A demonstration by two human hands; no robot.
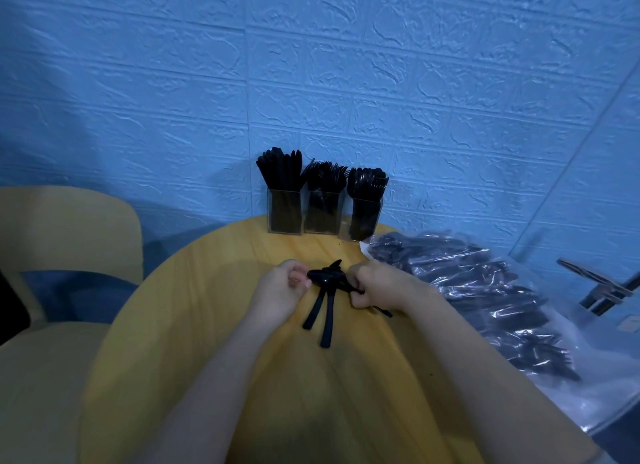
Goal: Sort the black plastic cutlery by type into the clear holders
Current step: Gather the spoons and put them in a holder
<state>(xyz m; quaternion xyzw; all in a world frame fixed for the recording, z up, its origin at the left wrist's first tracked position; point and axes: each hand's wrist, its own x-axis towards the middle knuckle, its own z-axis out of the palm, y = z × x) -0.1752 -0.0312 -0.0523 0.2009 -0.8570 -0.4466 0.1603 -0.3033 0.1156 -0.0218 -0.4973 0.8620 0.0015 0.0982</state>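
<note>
Three clear holders stand at the table's far edge against the wall: the left holder [284,212] holds knives, the middle holder [322,214] forks, the right holder [362,218] spoons. A small bunch of black cutlery [325,290] hangs between my hands above the round yellow table [207,308], handles pointing toward me. My left hand [282,289] pinches the bunch at its head end with curled fingers. My right hand [375,283] grips it from the right side, and one piece sticks out below that hand.
A clear plastic bag full of black cutlery [485,290] lies on the table's right side. A metal bracket [602,287] sits further right. A yellow chair [62,256] stands to the left. The blue textured wall is close behind the holders.
</note>
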